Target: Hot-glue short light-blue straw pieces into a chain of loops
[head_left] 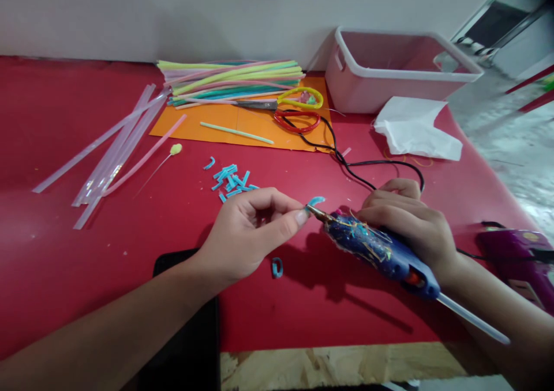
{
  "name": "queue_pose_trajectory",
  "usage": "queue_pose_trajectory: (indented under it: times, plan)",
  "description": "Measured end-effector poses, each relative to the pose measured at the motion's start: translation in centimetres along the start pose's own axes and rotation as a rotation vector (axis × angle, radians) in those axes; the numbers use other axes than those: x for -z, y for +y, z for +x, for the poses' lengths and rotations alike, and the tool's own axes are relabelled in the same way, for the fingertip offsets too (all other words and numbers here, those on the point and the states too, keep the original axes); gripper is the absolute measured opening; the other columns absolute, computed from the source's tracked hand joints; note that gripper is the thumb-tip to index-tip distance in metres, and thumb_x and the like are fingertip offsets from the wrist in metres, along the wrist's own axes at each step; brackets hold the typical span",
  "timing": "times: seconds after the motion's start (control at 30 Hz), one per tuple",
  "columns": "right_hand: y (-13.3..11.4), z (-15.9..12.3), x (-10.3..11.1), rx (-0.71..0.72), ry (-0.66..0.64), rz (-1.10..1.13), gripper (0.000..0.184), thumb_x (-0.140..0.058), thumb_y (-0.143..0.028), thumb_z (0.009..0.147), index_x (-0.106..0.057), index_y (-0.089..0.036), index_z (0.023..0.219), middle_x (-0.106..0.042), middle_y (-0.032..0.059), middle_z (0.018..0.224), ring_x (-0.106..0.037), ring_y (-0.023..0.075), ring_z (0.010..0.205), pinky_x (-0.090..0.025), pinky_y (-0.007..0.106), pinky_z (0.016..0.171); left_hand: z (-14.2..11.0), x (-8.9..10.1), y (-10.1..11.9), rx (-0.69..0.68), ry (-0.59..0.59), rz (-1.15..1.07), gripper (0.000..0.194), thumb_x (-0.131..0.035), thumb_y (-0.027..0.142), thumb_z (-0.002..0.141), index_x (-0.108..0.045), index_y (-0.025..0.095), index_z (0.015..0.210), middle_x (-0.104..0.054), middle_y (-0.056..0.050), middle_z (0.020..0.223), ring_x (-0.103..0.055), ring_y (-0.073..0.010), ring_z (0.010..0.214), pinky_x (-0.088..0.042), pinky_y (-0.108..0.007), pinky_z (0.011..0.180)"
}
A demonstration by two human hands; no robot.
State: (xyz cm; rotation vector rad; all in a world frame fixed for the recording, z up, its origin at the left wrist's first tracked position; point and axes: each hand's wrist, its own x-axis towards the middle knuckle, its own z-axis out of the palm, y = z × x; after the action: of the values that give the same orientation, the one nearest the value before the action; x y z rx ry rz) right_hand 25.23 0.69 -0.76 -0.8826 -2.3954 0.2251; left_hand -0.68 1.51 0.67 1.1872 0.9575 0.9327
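The left hand (253, 232) pinches a curved blue piece (318, 200) between thumb and forefinger, right at the nozzle of the glue gun (367, 244). The right hand (409, 224) is closed around the glue gun's body, its forearm angled in from the lower right. Left of the glue gun's nozzle, farther off, lie loose blue cuttings (231, 181); nearer, a blue loop (277, 267).
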Motion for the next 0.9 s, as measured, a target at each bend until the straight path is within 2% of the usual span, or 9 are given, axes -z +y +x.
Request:
queue_pose_trajectory:
  times: [0.53, 0.9]
  plan:
    - [-0.22, 0.01, 0.18, 0.002, 0.037, -0.015, 0.007, -0.05, -0.02, 0.093, -0.056, -0.022, 0.096, -0.06, -0.0016, 0.069, -0.063, 0.0173, 0.064, -0.034, 0.041, 0.079, 0.03, -0.24, 0.18, 0.039, -0.003, -0.077, 0.013, -0.072, 0.019, 0.078, -0.067, 0.016, 0.067, -0.051, 0.006, 0.056, -0.037, -0.0052, 0.049, -0.028, -0.021, 0.047]
    - [-0.17, 0.16, 0.28, 0.003, 0.005, -0.035, 0.007, -0.049, -0.023, 0.095, -0.054, -0.019, 0.096, -0.059, -0.0009, 0.068, -0.062, 0.0165, 0.062, -0.034, 0.041, 0.077, -0.09, -0.26, 0.15, 0.045, -0.024, -0.102, 0.015, -0.071, 0.017, 0.079, -0.065, 0.016, 0.065, -0.05, 0.007, 0.054, -0.036, -0.0039, 0.045, -0.028, -0.02, 0.044]
